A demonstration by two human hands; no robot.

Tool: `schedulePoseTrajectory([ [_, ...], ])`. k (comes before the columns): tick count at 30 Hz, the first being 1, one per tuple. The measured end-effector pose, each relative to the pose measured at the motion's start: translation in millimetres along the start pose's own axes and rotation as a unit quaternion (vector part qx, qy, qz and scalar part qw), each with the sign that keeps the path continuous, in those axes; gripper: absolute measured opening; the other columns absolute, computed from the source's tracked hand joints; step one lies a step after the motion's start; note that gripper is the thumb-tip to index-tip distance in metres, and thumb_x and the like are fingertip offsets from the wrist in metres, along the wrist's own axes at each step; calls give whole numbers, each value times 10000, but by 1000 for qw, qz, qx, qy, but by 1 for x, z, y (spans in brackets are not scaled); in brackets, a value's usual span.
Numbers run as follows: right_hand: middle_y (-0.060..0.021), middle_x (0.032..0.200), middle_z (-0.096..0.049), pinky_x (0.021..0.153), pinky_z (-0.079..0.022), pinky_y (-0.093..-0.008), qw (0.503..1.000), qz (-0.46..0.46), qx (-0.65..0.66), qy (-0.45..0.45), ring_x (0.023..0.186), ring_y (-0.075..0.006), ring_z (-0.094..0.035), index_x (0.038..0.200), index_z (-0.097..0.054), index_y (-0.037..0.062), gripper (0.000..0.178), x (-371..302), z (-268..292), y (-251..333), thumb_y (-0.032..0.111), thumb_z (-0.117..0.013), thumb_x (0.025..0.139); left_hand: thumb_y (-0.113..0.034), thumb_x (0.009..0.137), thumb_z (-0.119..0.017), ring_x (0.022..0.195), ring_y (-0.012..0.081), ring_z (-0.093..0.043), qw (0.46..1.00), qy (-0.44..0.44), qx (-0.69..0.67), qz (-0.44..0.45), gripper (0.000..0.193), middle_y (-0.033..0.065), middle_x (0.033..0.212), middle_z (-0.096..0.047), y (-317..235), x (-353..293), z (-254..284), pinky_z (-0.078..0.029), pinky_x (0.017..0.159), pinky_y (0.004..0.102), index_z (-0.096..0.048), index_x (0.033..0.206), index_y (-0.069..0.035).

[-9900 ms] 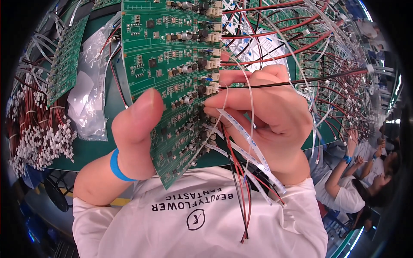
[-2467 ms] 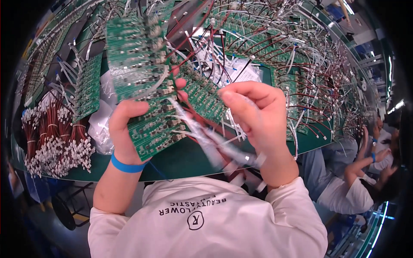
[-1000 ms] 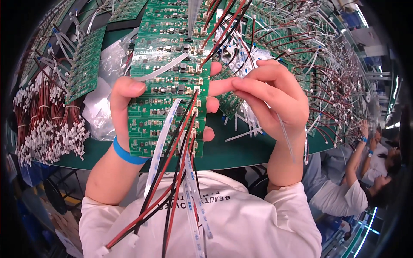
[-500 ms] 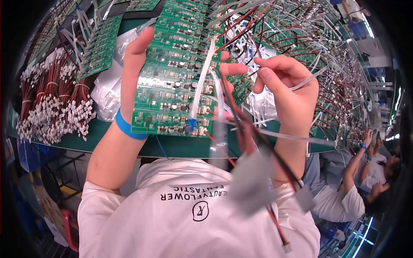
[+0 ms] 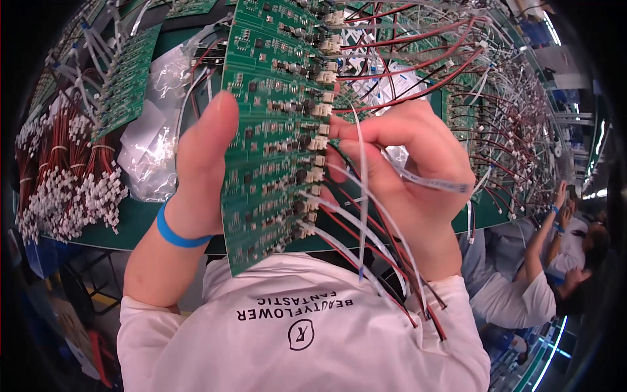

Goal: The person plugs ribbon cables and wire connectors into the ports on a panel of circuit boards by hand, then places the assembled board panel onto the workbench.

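left hand (image 5: 199, 163) grips green circuit board panel (image 5: 271, 130) by its edge; right hand (image 5: 405, 163) pinches a wire lead (image 5: 362, 196). judged light, stiff, fragile; hold edges only.

One head-worn fisheye view looks steeply down from the person's head, very close to the green circuit board (image 5: 274, 150) held up before the chest. It faces forward over the green surface (image 5: 137, 222), whose straight edges bend toward the dark rim. No second view overlaps.
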State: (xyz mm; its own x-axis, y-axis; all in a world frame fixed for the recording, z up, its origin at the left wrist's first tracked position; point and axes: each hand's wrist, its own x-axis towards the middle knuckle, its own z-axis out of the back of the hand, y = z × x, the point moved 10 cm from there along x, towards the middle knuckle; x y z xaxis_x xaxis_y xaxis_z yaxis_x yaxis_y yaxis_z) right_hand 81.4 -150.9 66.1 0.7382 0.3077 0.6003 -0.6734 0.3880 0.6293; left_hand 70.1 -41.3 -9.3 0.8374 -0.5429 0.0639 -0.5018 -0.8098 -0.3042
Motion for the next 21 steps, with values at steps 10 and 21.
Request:
schedulePoseTrajectory([
  [10, -47, 731, -638, 603, -413, -276, 993, 36, -96, 62, 599, -175, -538, 795, -661, 30, 187, 2, -8, 12, -34, -739, 638, -547, 791, -503, 1026, 287, -535, 994, 61, 78, -41, 784, 213, 1213, -485, 3, -33, 16, -469, 821, 410, -365, 1297, 36],
  [21, -26, 681, -618, 625, -374, -320, 995, 40, -87, 29, 513, -178, -500, 798, -648, 73, 250, -3, -5, 8, -45, -749, 601, -464, 734, -636, 1118, 271, -469, 968, 139, 184, -100, 826, 177, 1278, -438, 12, -10, 9, -394, 915, 386, -345, 1319, 41],
])
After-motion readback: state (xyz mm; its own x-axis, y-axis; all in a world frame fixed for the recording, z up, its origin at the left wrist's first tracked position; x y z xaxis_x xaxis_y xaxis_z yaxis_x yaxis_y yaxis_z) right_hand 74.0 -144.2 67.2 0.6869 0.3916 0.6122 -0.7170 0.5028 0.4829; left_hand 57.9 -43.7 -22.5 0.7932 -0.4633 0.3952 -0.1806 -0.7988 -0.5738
